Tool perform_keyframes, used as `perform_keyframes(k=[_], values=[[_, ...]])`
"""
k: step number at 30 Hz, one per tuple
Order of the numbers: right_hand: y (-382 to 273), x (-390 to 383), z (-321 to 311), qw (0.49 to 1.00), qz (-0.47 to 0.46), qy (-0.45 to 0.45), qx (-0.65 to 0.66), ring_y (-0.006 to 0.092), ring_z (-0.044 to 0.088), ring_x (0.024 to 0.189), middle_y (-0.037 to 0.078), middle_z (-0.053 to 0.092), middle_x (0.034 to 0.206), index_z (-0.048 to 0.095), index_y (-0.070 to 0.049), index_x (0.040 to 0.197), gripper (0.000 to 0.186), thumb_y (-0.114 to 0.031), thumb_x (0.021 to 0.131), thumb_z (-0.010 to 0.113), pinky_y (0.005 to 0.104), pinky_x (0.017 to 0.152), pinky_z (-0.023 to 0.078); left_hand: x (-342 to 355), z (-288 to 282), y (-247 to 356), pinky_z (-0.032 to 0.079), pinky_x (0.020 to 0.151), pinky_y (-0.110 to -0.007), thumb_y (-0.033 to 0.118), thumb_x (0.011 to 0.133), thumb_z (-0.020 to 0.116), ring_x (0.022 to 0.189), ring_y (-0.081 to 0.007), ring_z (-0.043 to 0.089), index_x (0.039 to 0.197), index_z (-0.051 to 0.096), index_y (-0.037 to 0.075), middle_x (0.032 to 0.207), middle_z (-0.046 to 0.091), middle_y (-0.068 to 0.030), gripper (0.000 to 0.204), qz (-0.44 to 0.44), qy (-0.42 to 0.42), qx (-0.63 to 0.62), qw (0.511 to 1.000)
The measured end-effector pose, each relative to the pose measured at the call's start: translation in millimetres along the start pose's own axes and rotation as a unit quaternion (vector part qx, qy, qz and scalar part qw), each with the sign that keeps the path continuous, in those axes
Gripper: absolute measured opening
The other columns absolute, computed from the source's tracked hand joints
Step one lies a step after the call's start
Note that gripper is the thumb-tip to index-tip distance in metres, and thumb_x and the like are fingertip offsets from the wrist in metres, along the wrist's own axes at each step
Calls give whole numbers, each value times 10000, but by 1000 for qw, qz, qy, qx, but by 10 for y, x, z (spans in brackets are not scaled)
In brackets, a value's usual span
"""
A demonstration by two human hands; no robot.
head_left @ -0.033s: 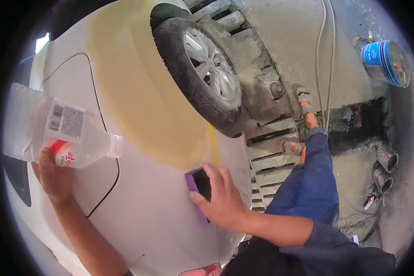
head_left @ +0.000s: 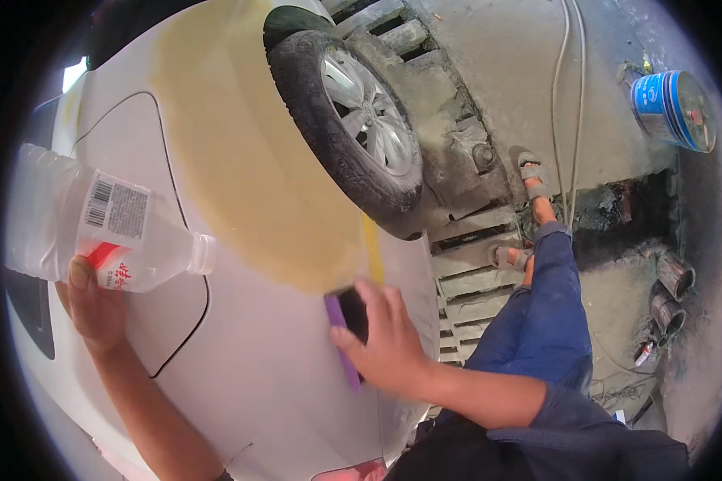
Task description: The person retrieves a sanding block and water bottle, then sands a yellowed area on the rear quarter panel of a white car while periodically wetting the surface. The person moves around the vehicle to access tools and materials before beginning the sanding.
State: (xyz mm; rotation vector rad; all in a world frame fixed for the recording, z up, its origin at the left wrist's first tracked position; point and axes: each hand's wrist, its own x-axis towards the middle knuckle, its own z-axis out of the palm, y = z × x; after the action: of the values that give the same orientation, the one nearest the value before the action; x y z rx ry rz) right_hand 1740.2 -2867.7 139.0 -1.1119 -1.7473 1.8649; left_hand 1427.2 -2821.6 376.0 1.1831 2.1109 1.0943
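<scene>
My left hand (head_left: 96, 309) grips a large clear plastic bottle (head_left: 164, 220) with a white and red label. The bottle lies sideways in the air over the car, its neck pointing right. My right hand (head_left: 389, 337) is closed round a purple and black sanding block (head_left: 345, 353), held against the white car body (head_left: 273, 369). The block is just below the lower edge of a beige filler patch (head_left: 257, 184), which spreads over the panel around the wheel arch. A narrow yellow strip (head_left: 372, 248) runs down beside the block.
The car's wheel (head_left: 341, 120) stands beyond the panel. Slatted floor grating (head_left: 481, 280) runs beside the car, under one of my feet. Hoses (head_left: 565, 104) cross the floor. A blue bucket (head_left: 658, 108) and several metal cans (head_left: 670, 276) are at the right, near a dark pit (head_left: 618, 216).
My right hand and the sanding block have shifted very slightly, and the block's purple side has turned a little. The left hand and bottle have hardly moved.
</scene>
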Motion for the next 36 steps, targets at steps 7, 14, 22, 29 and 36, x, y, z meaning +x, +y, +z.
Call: perform_keyframes(k=[7, 14, 22, 29, 36], values=[[13, -14, 53, 999, -25, 26, -27, 426, 480, 1159, 250, 454, 1264, 339, -6, 1436, 713, -351, 910, 675, 503, 970, 444, 28, 27, 29, 446, 1065, -424, 330, 1011, 532, 1266, -276, 544, 1512, 304, -28, 1438, 487, -184, 656, 28, -29, 23, 999], [55, 490, -100, 995, 71, 22, 69, 415, 471, 1211, 252, 452, 1319, 354, 12, 1432, 704, -355, 919, 666, 497, 1023, 402, 54, -28, 8, 453, 1062, -418, 308, 1019, 515, 1265, -286, 548, 1500, 319, -40, 1449, 479, -190, 624, 32, -48, 5, 998], [124, 509, -70, 999, -24, 43, 23, 459, 453, 1219, 259, 435, 1358, 344, -12, 1453, 710, -280, 897, 695, 502, 1013, 433, 57, -68, 20, 444, 1072, -417, 295, 1018, 505, 1281, -292, 539, 1493, 328, -52, 1436, 496, -195, 614, 32, -60, 5, 998], [183, 142, 4, 980, -190, 51, 19, 429, 488, 1238, 246, 440, 1431, 396, -16, 1449, 727, -317, 879, 731, 503, 1083, 381, 29, -42, 47, 457, 1064, -419, 299, 1011, 511, 1282, -302, 547, 1506, 316, -43, 1440, 498, -191, 632, 25, -56, 27, 998], [255, 558, 20, 967, -240, 86, -13, 394, 498, 1217, 204, 423, 1463, 397, -52, 1477, 740, -253, 855, 743, 486, 1019, 418, 111, 148, 91, 450, 1081, -431, 276, 996, 526, 1300, -306, 539, 1520, 288, -28, 1452, 491, -192, 652, 59, -113, 75, 989]])
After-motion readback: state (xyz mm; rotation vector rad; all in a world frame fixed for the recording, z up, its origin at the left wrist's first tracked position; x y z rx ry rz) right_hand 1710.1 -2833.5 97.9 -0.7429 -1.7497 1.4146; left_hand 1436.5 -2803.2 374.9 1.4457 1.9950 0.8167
